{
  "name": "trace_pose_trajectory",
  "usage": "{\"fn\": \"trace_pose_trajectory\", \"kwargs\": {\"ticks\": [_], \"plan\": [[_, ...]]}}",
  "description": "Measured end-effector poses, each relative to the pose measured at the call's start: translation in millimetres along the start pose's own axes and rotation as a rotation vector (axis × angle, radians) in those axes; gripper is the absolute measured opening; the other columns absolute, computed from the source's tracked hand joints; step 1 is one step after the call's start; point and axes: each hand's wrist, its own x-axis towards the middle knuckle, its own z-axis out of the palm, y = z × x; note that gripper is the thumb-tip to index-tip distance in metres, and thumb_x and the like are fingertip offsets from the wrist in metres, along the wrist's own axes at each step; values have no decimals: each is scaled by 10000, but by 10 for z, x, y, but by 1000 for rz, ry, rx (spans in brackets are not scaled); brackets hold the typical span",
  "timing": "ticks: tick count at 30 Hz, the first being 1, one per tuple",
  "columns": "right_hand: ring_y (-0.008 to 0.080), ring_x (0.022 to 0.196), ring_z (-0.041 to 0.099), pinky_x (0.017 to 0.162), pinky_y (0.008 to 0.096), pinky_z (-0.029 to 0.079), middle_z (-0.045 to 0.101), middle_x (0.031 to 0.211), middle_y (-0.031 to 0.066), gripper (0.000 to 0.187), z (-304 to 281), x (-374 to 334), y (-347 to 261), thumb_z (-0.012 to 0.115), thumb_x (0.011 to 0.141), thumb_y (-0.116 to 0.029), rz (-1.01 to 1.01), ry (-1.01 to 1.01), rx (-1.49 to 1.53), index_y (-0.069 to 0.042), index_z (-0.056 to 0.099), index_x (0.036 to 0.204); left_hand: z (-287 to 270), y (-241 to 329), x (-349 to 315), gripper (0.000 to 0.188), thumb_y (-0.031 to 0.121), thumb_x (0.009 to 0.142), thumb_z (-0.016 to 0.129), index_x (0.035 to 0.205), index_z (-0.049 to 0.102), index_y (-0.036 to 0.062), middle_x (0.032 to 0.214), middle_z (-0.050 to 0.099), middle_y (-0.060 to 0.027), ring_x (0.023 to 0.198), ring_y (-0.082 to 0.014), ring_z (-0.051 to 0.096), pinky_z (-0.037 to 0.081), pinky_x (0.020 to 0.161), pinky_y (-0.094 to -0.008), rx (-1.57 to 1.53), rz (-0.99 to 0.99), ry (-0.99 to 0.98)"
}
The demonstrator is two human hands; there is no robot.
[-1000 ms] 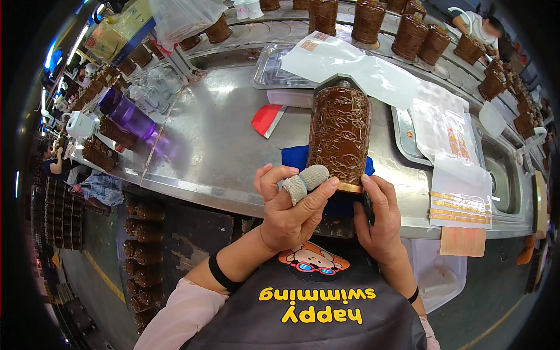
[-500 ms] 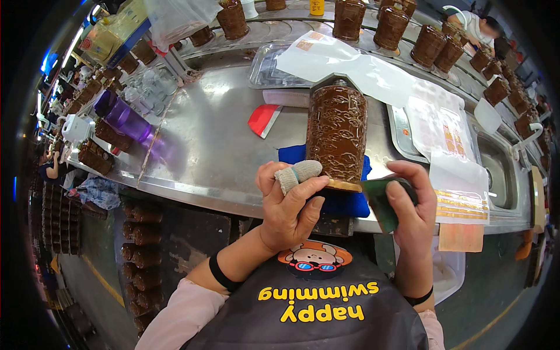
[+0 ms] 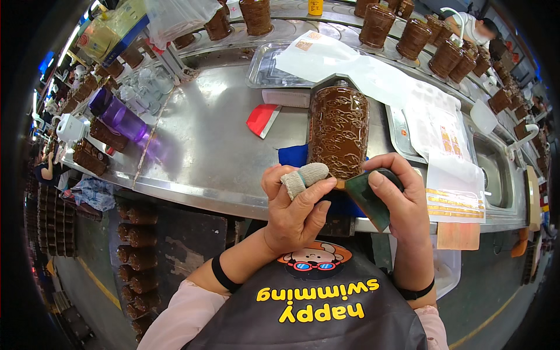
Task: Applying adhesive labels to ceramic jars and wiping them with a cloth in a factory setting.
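Note:
A brown bottle with a raised relief pattern (image 3: 338, 131) lies on a blue cloth (image 3: 293, 156), its base end toward me. A narrow gold strip (image 3: 340, 184) runs along that near end, partly hidden by my fingers. My left hand (image 3: 300, 201), with a grey knitted finger cover (image 3: 306, 178) on one finger, touches the strip with a fingertip; its fingers and thumb are apart. My right hand (image 3: 402, 198) grips a dark green flat scraper (image 3: 373, 195) between thumb and fingers. The scraper's left edge meets the strip's right part.
Gold-striped sheets (image 3: 455, 198) overhang the counter beside a sink (image 3: 496, 169). A metal tray (image 3: 402, 137), a red-and-white packet (image 3: 263, 121) and a purple bottle (image 3: 119, 118) stand about. Several brown bottles (image 3: 376, 26) line the conveyor behind; another person (image 3: 469, 29) is at far right.
My right hand has moved left, bringing the green scraper from beside the bottle onto the gold strip. My left hand has shifted slightly right. The bottles on the conveyor have moved right.

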Motion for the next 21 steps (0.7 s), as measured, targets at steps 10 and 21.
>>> {"fn": "trace_pose_trajectory", "kwargs": {"ticks": [10,21], "plan": [[44,769,536,669,205,451,616,847,2,164,32,-34,6,610,933,-113,-33,9,-10,6,608,1047,12,9,-10,354,184,836,668,1186,686,136,1204,625,-78,1098,-281,435,280,1015,-498,37,26,-8],[41,715,511,627,197,426,589,796,-12,166,-11,-76,150,611,937,-129,-21,55,-42,-9,612,1052,19,-14,-83,387,144,846,650,1231,635,117,1149,659,-97,1095,-275,472,253,1037,-513,-9,60,56]]}}
